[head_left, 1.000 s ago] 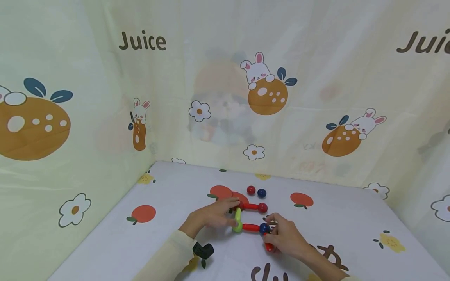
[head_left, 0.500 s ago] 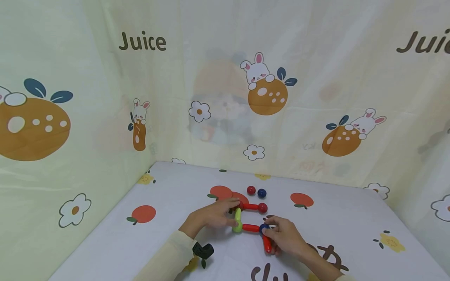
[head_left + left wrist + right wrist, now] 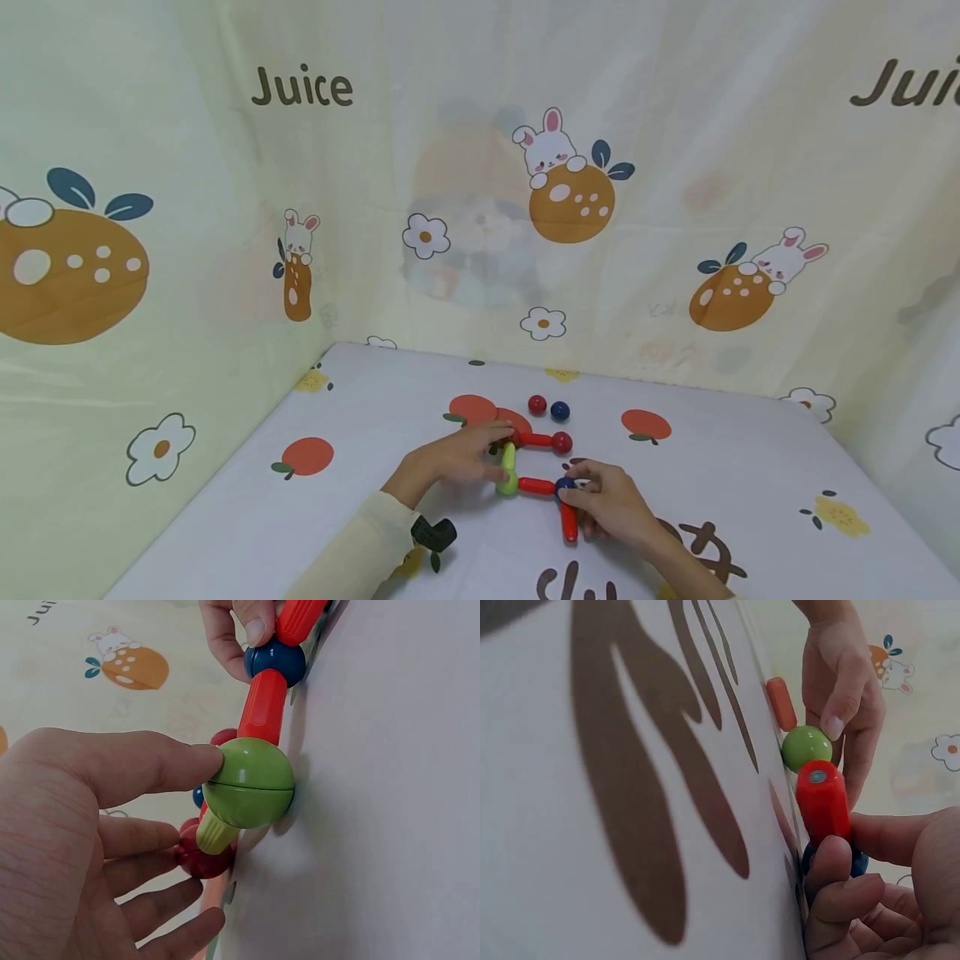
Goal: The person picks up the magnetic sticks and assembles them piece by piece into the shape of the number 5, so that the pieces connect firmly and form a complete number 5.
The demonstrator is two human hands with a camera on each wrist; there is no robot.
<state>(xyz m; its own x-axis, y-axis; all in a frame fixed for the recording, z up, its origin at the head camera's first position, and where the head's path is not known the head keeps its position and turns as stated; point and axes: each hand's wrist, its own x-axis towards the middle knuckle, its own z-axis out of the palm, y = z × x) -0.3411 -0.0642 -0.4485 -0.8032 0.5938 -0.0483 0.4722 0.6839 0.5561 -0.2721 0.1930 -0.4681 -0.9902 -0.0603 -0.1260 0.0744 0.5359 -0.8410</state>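
Magnetic balls and rods form a joined chain on the table. A green ball (image 3: 507,483) and a light-green rod (image 3: 508,457) make its left side. My left hand (image 3: 459,457) spans this side; its thumb presses the green ball and its fingers touch a dark red ball (image 3: 206,859) in the left wrist view. One red rod (image 3: 536,486) links the green ball to a blue ball (image 3: 564,488), which my right hand (image 3: 613,504) pinches between thumb and index finger. From it another red rod (image 3: 569,522) points toward me, its metal end (image 3: 817,776) showing in the right wrist view.
At the far side, a further red rod (image 3: 537,439) ends in a red ball (image 3: 562,442). Behind the chain lie a loose red ball (image 3: 537,405) and a loose blue ball (image 3: 560,411). A printed curtain (image 3: 480,350) rises behind the white printed table (image 3: 225,533).
The near red rod has swung slightly left and shows more from under my right hand. My right thumb has shifted up onto the blue ball. My left hand stays in place.
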